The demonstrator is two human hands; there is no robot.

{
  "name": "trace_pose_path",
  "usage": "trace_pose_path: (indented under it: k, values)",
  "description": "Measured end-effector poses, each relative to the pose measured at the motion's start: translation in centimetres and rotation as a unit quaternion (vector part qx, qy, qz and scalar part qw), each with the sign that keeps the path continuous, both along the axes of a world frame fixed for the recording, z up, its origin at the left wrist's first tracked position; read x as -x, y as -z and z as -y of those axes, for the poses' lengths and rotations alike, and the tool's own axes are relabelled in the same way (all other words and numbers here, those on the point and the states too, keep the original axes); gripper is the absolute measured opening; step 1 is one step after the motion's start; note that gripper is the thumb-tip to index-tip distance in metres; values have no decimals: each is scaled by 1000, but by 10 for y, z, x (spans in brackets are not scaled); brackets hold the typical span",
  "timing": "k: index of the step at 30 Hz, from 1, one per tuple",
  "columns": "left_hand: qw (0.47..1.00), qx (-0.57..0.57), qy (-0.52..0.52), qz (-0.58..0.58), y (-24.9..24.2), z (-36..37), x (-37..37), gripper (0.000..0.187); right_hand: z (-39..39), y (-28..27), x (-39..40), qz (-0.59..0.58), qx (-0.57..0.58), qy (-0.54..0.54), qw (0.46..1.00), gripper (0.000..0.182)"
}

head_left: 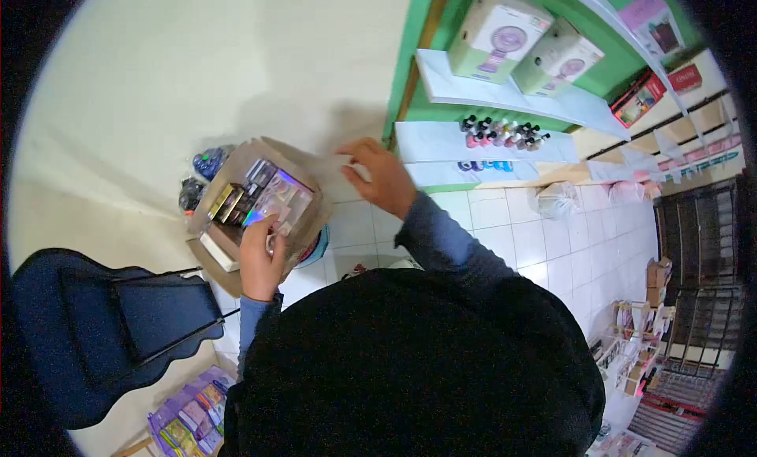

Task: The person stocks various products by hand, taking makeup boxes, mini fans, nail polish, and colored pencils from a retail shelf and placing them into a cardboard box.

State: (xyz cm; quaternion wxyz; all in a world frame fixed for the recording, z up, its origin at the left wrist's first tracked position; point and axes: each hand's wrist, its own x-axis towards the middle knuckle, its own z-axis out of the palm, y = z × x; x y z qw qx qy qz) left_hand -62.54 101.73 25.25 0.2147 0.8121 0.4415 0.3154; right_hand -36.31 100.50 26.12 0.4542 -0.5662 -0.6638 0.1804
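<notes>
My left hand reaches into an open cardboard box, its fingers closed near the front of the goods inside. Whatever is in those fingers is too small to make out. Just beyond the fingertips lies a shiny clear-fronted package with a purple edge. Beside it in the box are gold-and-black small boxes and a white box. My right hand is raised to the right of the box, between it and the shelves, with thumb and fingers apart and nothing visible in them.
White shelves on a green wall hold boxed handheld fans and several nail polish bottles. A dark folding chair stands at left. Plastic bags rest on the tiled floor. Purple packaged goods sit lower left.
</notes>
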Motion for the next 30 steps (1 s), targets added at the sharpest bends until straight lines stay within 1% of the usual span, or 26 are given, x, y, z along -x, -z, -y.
trace_pose_path:
  k: [2,4,6,8,9,12,13,15,19,22,26,28,30]
  values:
    - [999,-27,26,-5,-3,5,-22,23,26,9,-46,15,3,71,997,26]
    - [998,-41,46,-7,-4,9,-44,23,47,23,-95,83,-32,158,983,25]
    - [996,-51,79,-2,-4,11,-66,22,66,23,-138,170,-66,235,955,25]
    - [994,-56,96,-12,-3,18,-85,23,76,29,-177,154,-36,274,949,26]
    - [994,-62,90,-15,-2,23,-94,23,77,31,-192,168,-27,274,946,27]
    - [995,-34,90,-37,0,35,-112,22,70,36,-220,216,10,262,941,29]
    - [995,-53,85,-24,3,40,-116,21,66,37,-226,234,26,253,939,30]
    - [996,-54,66,-28,6,49,-120,21,56,40,-236,255,66,241,934,33]
    - [999,-23,26,-37,18,66,-113,21,37,51,-244,264,40,232,935,39]
    - [999,-9,-16,-40,21,78,-107,21,24,62,-250,297,76,245,920,39]
    - [998,-16,-46,-34,22,89,-103,20,16,62,-252,340,136,236,900,35]
    - [998,0,-60,-29,26,91,-100,20,10,76,-264,324,123,233,909,28]
    - [997,-17,-63,-34,24,93,-96,20,9,81,-263,295,113,224,922,26]
